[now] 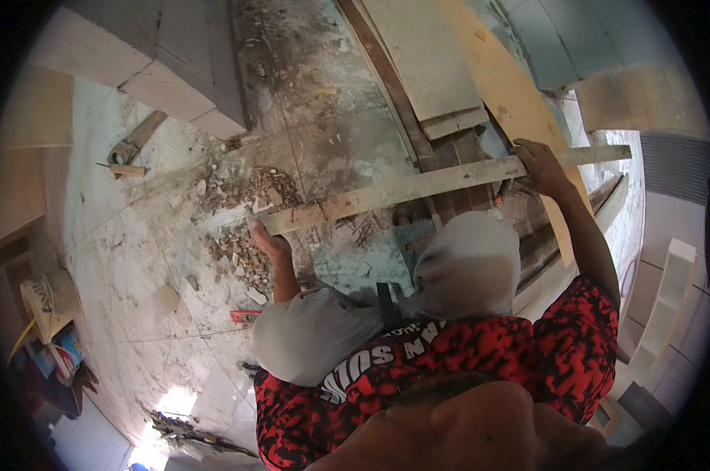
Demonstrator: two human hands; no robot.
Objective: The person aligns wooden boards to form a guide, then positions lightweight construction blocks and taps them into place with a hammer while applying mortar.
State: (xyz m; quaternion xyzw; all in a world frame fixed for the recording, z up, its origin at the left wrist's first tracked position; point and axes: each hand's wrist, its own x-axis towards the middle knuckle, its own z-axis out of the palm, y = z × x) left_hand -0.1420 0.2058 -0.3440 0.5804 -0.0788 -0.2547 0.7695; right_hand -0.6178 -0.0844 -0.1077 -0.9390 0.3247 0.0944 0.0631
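I see plank (402,189) gripped, not yet released: left hand (272,243) closed around one end, right hand (540,166) curled over edge.

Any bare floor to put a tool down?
Mostly open, dusty: floor at left, between the rubble and the tan container; a smaller patch past the plank, between rubble and stacked boards. Crowded: rubble beside the left hand, boards around the right hand.
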